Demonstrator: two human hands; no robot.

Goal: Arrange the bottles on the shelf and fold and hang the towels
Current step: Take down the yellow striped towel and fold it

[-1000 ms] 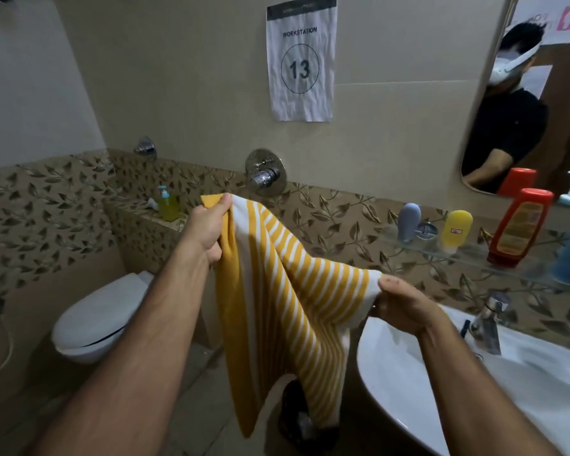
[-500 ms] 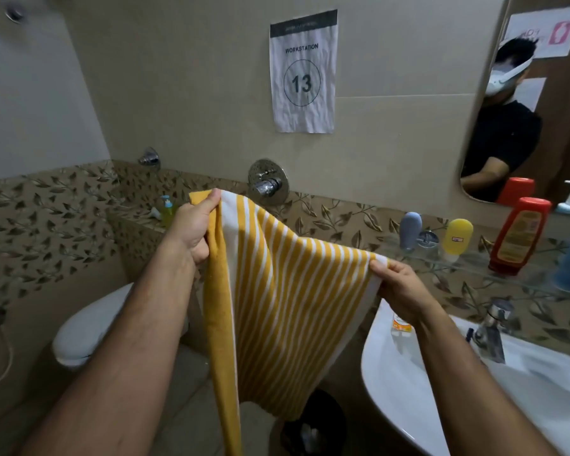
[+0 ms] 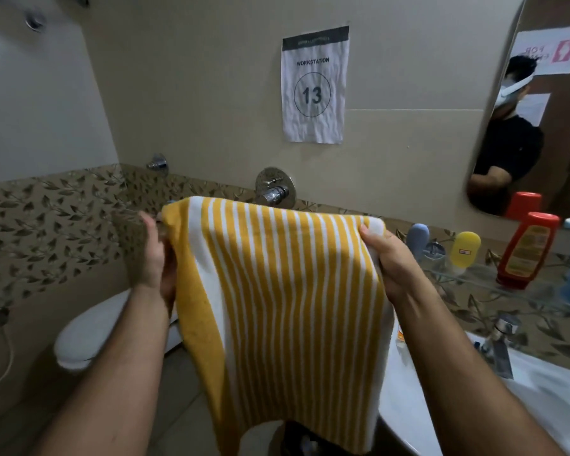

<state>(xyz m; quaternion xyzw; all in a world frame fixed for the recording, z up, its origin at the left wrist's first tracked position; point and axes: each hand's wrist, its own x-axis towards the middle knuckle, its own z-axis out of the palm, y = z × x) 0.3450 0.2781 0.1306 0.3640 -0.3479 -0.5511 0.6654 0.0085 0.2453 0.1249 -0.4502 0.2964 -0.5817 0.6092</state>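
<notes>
One striped towel [image 3: 283, 311] (hanging) held by two hands, left [image 3: 152, 258] and right [image 3: 392, 258], each grip clamped.

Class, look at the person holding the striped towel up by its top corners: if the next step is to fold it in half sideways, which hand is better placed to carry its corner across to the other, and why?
Probably the right hand. It firmly pinches its corner of the striped towel, thumb on top. The left hand is blurred and its grip on the other corner is hard to see, so it would better serve as the anchor.

A yellow-and-white striped terry cloth towel [image 3: 283, 291], matt and nubbly, was seen. A glossy red plastic bottle [image 3: 525, 250] was set on a clear glass shelf [image 3: 474, 278]. A polished chrome wall valve [image 3: 274, 187] and a crumpled white paper sign [image 3: 314, 85] were noted.
</notes>
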